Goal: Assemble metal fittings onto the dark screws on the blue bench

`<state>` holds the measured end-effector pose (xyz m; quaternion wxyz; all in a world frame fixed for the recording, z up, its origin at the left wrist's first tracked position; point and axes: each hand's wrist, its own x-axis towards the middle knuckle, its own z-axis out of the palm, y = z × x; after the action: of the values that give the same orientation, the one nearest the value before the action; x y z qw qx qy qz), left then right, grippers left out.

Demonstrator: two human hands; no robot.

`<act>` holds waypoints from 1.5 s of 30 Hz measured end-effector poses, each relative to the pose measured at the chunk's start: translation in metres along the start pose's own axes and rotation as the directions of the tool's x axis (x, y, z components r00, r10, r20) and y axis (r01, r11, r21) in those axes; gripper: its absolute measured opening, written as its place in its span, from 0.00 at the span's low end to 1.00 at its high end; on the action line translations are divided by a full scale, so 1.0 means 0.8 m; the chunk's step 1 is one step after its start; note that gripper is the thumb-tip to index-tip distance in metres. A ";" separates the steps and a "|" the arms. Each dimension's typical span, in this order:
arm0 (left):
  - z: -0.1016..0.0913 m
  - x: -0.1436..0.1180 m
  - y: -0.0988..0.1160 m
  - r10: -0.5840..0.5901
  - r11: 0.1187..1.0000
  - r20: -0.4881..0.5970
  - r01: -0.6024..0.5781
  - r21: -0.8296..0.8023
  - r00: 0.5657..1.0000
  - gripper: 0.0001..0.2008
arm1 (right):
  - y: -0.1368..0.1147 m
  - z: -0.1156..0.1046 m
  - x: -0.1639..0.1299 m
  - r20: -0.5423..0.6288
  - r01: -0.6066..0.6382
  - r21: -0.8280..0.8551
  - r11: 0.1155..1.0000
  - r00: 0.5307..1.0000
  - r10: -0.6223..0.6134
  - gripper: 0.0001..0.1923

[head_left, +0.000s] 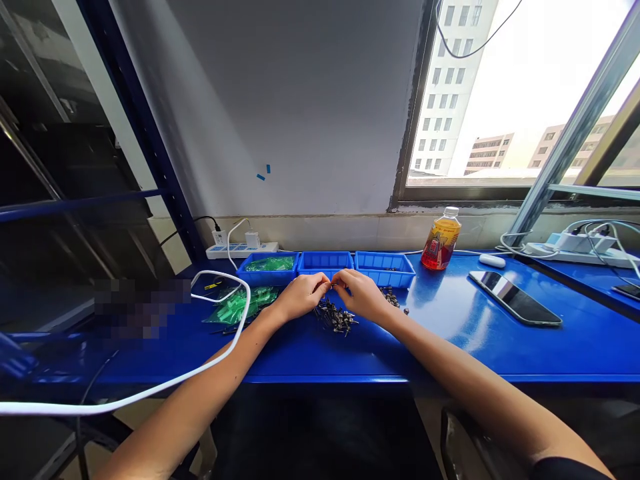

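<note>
My left hand [301, 295] and my right hand [364, 293] meet fingertip to fingertip above a pile of small dark metal parts [336, 318] on the blue table [450, 340]. Both hands pinch one small part [332, 285] between them; it is too small to make out. Just behind the hands stand three blue bins: the left bin [269, 267] holds green bags, the middle bin [325, 262] and the right bin [385, 267] look nearly bare. More dark parts [391, 297] lie to the right of my right hand.
Green plastic bags [240, 305] lie left of my left hand. A white cable [220, 353] loops over my left arm. An orange drink bottle [441, 239], a phone [515, 298], a white power strip [240, 250] and further chargers [575, 243] line the back.
</note>
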<state>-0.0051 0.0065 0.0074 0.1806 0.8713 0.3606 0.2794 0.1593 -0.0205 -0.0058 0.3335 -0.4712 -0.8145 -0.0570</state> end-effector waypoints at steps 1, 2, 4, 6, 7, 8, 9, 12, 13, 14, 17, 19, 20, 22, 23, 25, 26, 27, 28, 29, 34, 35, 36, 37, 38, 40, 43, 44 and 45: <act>-0.001 0.000 0.001 0.000 1.000 0.001 0.000 0.007 1.000 0.13 | 0.000 0.000 0.000 -0.004 -0.006 -0.006 1.000 1.000 0.006 0.07; -0.001 0.000 0.001 -0.002 1.000 0.001 0.002 0.011 1.000 0.12 | 0.000 0.000 0.000 -0.007 -0.011 -0.009 1.000 1.000 0.011 0.07; -0.002 -0.001 0.002 -0.012 1.000 0.002 0.012 0.011 1.000 0.12 | 0.000 0.000 0.000 -0.008 -0.023 -0.014 1.000 1.000 0.023 0.06; -0.002 -0.001 0.001 -0.021 1.000 -0.002 0.021 0.010 1.000 0.11 | 0.000 0.000 0.000 -0.009 -0.041 -0.020 0.999 0.999 0.041 0.05; -0.002 -0.001 0.001 -0.023 1.000 -0.003 0.023 0.009 1.000 0.11 | 0.000 0.000 0.000 -0.012 -0.051 -0.024 0.998 0.999 0.051 0.05; -0.002 -0.001 0.000 -0.022 1.000 -0.004 0.022 0.006 1.000 0.10 | 0.000 0.000 0.000 -0.018 -0.059 -0.028 0.998 0.998 0.058 0.05; -0.001 -0.001 0.000 -0.019 1.000 -0.005 0.019 0.001 1.000 0.10 | 0.000 0.000 0.000 -0.025 -0.061 -0.032 0.998 0.998 0.060 0.05; 0.000 -0.001 -0.002 -0.007 1.000 -0.006 0.007 -0.018 1.000 0.09 | 0.001 0.000 0.001 -0.034 -0.042 -0.038 0.998 0.999 0.041 0.06; 0.000 -0.001 -0.003 -0.005 1.000 -0.007 0.005 -0.019 1.000 0.09 | 0.001 0.000 0.001 -0.032 -0.035 -0.040 0.999 0.999 0.034 0.06; 0.000 -0.001 -0.003 -0.004 1.000 -0.006 0.004 -0.014 1.000 0.09 | 0.001 0.000 0.001 -0.026 -0.029 -0.040 0.999 0.999 0.028 0.07; -0.001 -0.001 -0.003 -0.005 1.000 0.009 0.005 0.017 1.000 0.07 | -0.001 -0.001 0.001 0.002 -0.014 -0.028 1.000 1.000 0.014 0.07; -0.001 0.000 -0.003 -0.002 1.000 0.020 0.001 0.031 1.000 0.06 | -0.002 -0.003 0.001 0.017 -0.017 -0.017 1.000 1.000 0.017 0.07; -0.001 0.000 -0.003 0.001 0.999 0.023 -0.002 0.034 1.000 0.06 | -0.004 -0.004 0.001 0.020 -0.025 -0.015 1.000 0.999 0.025 0.06; -0.001 0.000 -0.002 0.005 0.999 0.017 -0.006 0.036 1.000 0.07 | -0.006 -0.006 0.001 0.015 -0.047 -0.015 0.999 0.999 0.047 0.04; -0.001 0.000 -0.002 0.006 0.999 0.013 -0.006 0.038 1.000 0.07 | -0.006 -0.006 0.001 0.010 -0.056 -0.015 0.998 0.998 0.056 0.03; -0.001 0.000 -0.002 0.005 0.999 0.011 -0.005 0.042 1.000 0.07 | -0.007 -0.007 0.001 0.006 -0.066 -0.011 0.998 0.998 0.066 0.04; -0.001 0.000 -0.002 0.003 0.999 0.014 -0.004 0.045 1.000 0.07 | -0.007 -0.007 0.001 0.006 -0.068 -0.009 0.998 0.998 0.068 0.05; -0.001 0.000 -0.002 0.002 0.999 0.019 -0.003 0.047 1.000 0.08 | -0.007 -0.007 0.000 0.007 -0.069 -0.008 0.998 0.998 0.069 0.05; -0.001 0.000 -0.002 0.002 0.999 0.024 -0.003 0.051 1.000 0.08 | -0.007 -0.007 0.000 0.010 -0.068 -0.008 0.998 0.998 0.068 0.06; -0.001 0.000 -0.002 0.002 0.998 0.029 -0.004 0.055 1.000 0.08 | -0.007 -0.008 0.001 0.013 -0.067 -0.011 0.998 0.998 0.067 0.06; -0.001 -0.001 -0.003 0.012 0.996 0.037 -0.015 0.083 0.999 0.10 | -0.007 -0.009 0.001 0.026 -0.061 -0.021 0.998 0.998 0.061 0.06; -0.001 0.000 -0.002 0.011 0.996 0.036 -0.014 0.089 0.999 0.10 | -0.007 -0.010 0.001 0.030 -0.062 -0.022 0.998 0.998 0.063 0.06; -0.001 0.000 -0.002 0.008 0.995 0.036 -0.011 0.096 0.999 0.10 | -0.007 -0.010 0.001 0.034 -0.065 -0.023 0.998 0.997 0.065 0.06; -0.001 0.000 -0.002 0.004 0.995 0.037 -0.007 0.102 0.999 0.11 | -0.007 -0.010 0.002 0.038 -0.068 -0.023 0.997 0.997 0.069 0.06; -0.001 0.000 -0.003 0.000 0.994 0.039 -0.004 0.108 0.999 0.11 | -0.008 -0.010 0.002 0.043 -0.071 -0.023 0.997 0.996 0.072 0.06; -0.001 0.000 -0.003 -0.005 0.993 0.042 0.000 0.115 0.999 0.11 | -0.008 -0.010 0.002 0.051 -0.078 -0.022 0.997 0.996 0.079 0.06; -0.001 0.000 -0.004 -0.005 0.993 0.037 0.001 0.115 0.999 0.11 | -0.008 -0.011 0.002 0.061 -0.091 -0.021 0.996 0.994 0.092 0.06; -0.001 0.000 -0.004 -0.005 0.993 0.037 0.000 0.114 0.999 0.11 | -0.008 -0.011 0.003 0.064 -0.095 -0.022 0.995 0.993 0.096 0.06; -0.001 0.000 -0.004 -0.004 0.994 0.036 0.000 0.113 0.999 0.11 | -0.008 -0.011 0.003 0.068 -0.099 -0.024 0.995 0.993 0.101 0.06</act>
<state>-0.0073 0.0089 0.0063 0.1377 0.8848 0.3734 0.2424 0.1577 -0.0259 0.0034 0.3028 -0.5165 -0.8003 -0.0323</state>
